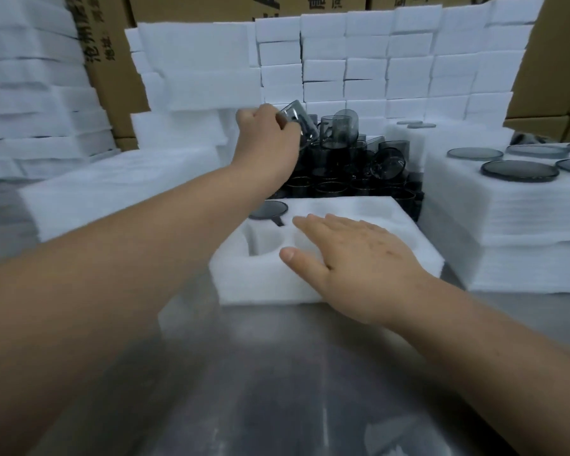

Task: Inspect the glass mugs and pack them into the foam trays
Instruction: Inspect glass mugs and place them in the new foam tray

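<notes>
The left hand (265,139) grips a smoky grey mug (299,125), tilted above the pile (346,166), likely to check it for flaws. The right hand (359,258) lies flat, fingers straight, on the tray (244,281), probably steadying it on the bench (277,373). One packed mug (267,210) sits in its far-left pocket.

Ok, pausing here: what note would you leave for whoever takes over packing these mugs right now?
Left hand: grips a dark glass mug, held above the pile of mugs at the back.
Right hand: flat on the foam tray, holding nothing.
Done: one packed mug appears seated in the tray's far-left pocket.
Left: inspect the held mug, seat it in the empty pocket near the right thumb, then fill the rest from the pile.
</notes>
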A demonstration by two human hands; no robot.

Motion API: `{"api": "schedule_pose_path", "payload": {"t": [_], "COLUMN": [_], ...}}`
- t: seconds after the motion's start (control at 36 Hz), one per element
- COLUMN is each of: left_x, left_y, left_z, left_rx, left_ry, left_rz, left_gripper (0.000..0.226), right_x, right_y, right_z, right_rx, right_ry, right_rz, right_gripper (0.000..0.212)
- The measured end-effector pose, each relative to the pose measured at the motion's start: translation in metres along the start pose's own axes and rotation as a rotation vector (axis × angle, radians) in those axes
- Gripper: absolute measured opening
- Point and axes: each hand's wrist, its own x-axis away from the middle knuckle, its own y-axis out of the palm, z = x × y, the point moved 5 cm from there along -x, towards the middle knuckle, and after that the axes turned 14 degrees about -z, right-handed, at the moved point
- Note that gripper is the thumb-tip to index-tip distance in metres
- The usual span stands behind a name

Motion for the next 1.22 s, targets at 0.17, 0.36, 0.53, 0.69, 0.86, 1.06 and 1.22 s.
{"api": "schedule_pose_path", "payload": {"t": [0.17, 0.36, 0.53, 0.69, 0.86, 1.06, 1.22], "left_x": [0.053, 0.078, 0.083, 0.090, 0.091, 0.090, 0.090], "left_y": [-0.013, -0.010, -0.005, -0.006, -0.006, -0.007, -0.007], "left_z": [-0.001, -0.022, -0.017, -0.016, -0.014, -0.018, -0.017], "left_rx": [0.413, 0.713, 0.610, 0.646, 0.663, 0.773, 0.843], "left_ry": [-0.017, -0.183, -0.063, 0.001, 0.018, 0.011, 0.014], "left_rz": [-0.017, -0.036, -0.131, -0.187, -0.219, -0.199, -0.207], "left_gripper": [0.013, 0.015, 0.018, 0.018, 0.008, 0.012, 0.014], "right_x": [0.001, -0.001, -0.001, -0.001, 0.000, -0.001, -0.001], "right_y": [-0.005, -0.007, -0.008, -0.008, -0.007, -0.009, -0.010], "right_z": [0.007, 0.013, 0.014, 0.015, 0.016, 0.017, 0.017], "right_rx": [-0.201, -0.276, -0.287, -0.280, -0.309, -0.371, -0.417], "right_ry": [0.023, 0.038, 0.015, 0.019, 0.009, 0.011, 0.006], "right_rz": [0.089, 0.166, 0.194, 0.234, 0.227, 0.242, 0.270], "right_gripper": [0.064, 0.062, 0.064, 0.067, 0.076, 0.075, 0.083]}}
